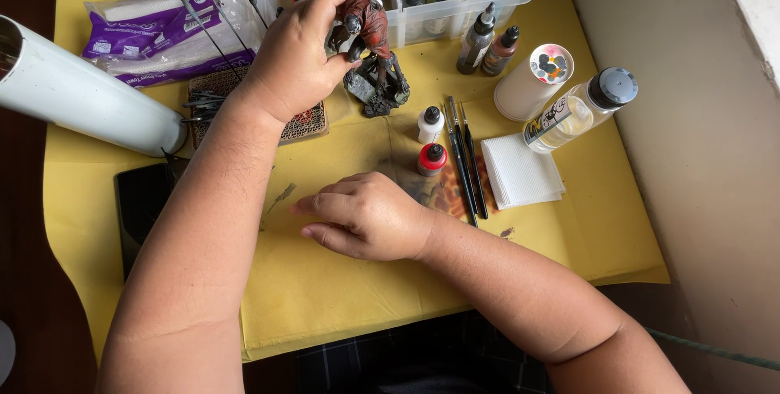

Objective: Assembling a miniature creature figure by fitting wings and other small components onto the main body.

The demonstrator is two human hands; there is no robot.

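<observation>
- Head view, left hand: fingers curled and closed around the upper body of a small painted miniature figure in dark red and grey, thumb at the front, fingertips over the top.
- Figure position: upright, with its dark rocky base directly below the grip; whether the base touches the yellow paper table cover or is lifted just clear of it cannot be told.
- Behind the grip: a clear plastic organiser box filled with black-capped dropper bottles.
- To the wrist side of the grip: a brown perforated tray holding metal pins, partly covered by the hand, and beyond it a purple-and-white plastic packet and a long white cylinder.
- Head view, right hand: resting palm-down on the table cover, fingers loosely bent and together, holding nothing.
- Just beyond the right knuckles: a small red-capped paint bottle and a small white bottle with a black cap.
- Beside these, away from the right thumb: two dark-handled brushes lying side by side, then a folded white paper towel.
- Further out: a white cup with a paint-dotted lid and a clear bottle with a grey cap lying on its side.
</observation>
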